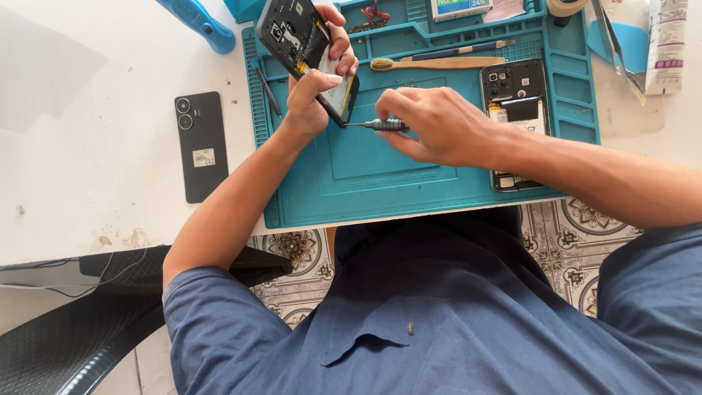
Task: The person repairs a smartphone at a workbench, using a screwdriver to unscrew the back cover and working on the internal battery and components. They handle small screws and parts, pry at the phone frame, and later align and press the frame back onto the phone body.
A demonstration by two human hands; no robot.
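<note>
At nine o'clock on the white table (88,110), a black back cover (201,146) is seen lying flat, camera rings at its top, well apart from both hands. A blue handled tool (199,22) is set at eleven o'clock, just off the teal work mat (380,183).

On the mat's left part, the opened phone (311,55) is held tilted off the surface by the left hand (314,91), which is clamped on it: fingers are wrapped over its upper edge and the thumb is pressed against its lower side. The phone's long axis is run from eleven o'clock down to five o'clock. Its back is off, so dark shielding, a camera module and a pale battery with a yellow strip are exposed.

The small screwdriver (380,126) is laid almost level, its tip pointed toward nine o'clock and met with the phone's lower corner. From the right hand (439,124) the phone therefore lies at about ten o'clock, just beside; the left hand is the nearer one, already on it. The right hand's fingers are closed around the driver's knurled handle.

Above, at twelve o'clock, a wooden toothbrush (431,64) is laid crosswise. At two o'clock a second opened phone (515,110) is rested upright on the mat, partly hidden by the right forearm. Tweezers (614,44) are seen at one o'clock.
</note>
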